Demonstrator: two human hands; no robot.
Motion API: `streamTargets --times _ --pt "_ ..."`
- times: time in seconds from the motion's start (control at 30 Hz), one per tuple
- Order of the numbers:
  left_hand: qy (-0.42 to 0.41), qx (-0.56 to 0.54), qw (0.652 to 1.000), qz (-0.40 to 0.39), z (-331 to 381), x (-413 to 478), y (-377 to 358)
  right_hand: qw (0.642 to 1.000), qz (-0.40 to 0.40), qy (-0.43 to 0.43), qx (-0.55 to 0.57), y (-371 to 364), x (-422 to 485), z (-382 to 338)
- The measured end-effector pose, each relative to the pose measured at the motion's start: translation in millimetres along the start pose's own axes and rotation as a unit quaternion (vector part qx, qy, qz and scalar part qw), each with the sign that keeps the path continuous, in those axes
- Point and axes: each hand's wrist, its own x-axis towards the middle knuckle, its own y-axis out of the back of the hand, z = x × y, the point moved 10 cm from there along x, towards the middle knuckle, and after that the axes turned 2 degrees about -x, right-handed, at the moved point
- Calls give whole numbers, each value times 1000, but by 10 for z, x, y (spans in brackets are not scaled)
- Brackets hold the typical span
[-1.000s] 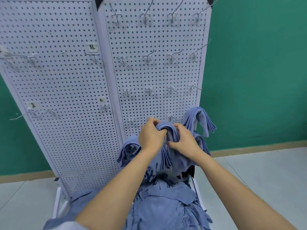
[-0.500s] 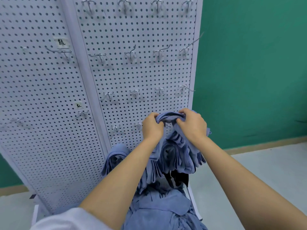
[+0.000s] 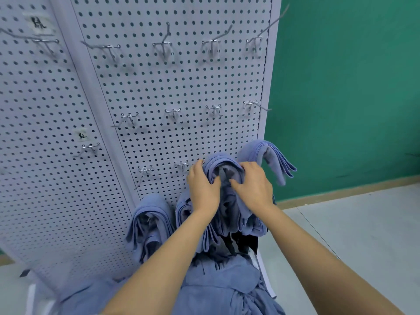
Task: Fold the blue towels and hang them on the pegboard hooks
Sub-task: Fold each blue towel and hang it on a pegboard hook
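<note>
Where the view begins, nearest the person, a heap of loose towels [image 3: 222,289] lies at the foot of the pegboard [image 3: 193,76].

Next out: two bare forearms, reaching up and forward.

Left hand [image 3: 203,187]: fingers curled over the left flank of the folded towel [image 3: 221,170], gripping it.

Right hand [image 3: 254,189]: thumb and fingers curled on the right flank of the same towel, likewise gripping it. The hands are about level, and neither is clearly nearer.

Folded towel: arched between the hands, crest up against the board. Its long axis runs down the panel, with the loose ends pointing at the heap. Cloth hides the hook beneath it, so whether the towel is seated cannot be told.

Neighbours: a high hung towel [image 3: 270,155] just to the right, and a low hung towel [image 3: 150,221] down to the left.

Beyond: an empty hook [image 3: 181,165] just beside the left hand, rows of further hooks above, and a green wall [image 3: 341,87].
</note>
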Motion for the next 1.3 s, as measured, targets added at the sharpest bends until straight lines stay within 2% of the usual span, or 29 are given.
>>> streamTargets --times 0.07,0.1,0.17,0.27,0.3,0.4,0.47,0.6,0.87,1.17,1.3 --pt "8 76 997 11 -126 -117 8 994 -1 -5 -108 -29 -110 48" --pt "16 95 995 11 -194 -160 -12 992 -7 -8 -124 -54 -159 69" --pt "30 88 996 -2 -282 -209 -112 996 -20 -12 -91 -130 -205 103" --pt "67 11 998 -16 -313 -230 -263 998 -25 -25 50 -208 -174 166" --pt "74 -1 997 -15 -312 -235 -284 997 -26 -30 68 -229 -167 193" --pt "80 -8 997 -9 -326 -228 -289 997 -53 -41 31 -349 -166 299" --pt "79 -10 997 -12 -344 -205 -289 994 -61 -49 71 -397 -166 345" --pt "92 -41 995 -24 -386 -185 -331 985 -14 -81 149 -382 -187 425" --pt "134 -89 982 -99 -428 -329 -266 984 -60 -92 143 -366 -254 430" --pt "127 -11 981 -146 -378 -839 291 985 -104 -100 92 -127 -852 252" --pt "167 11 974 -154 -702 -1151 558 981 -144 -91 92 -295 -1286 108"
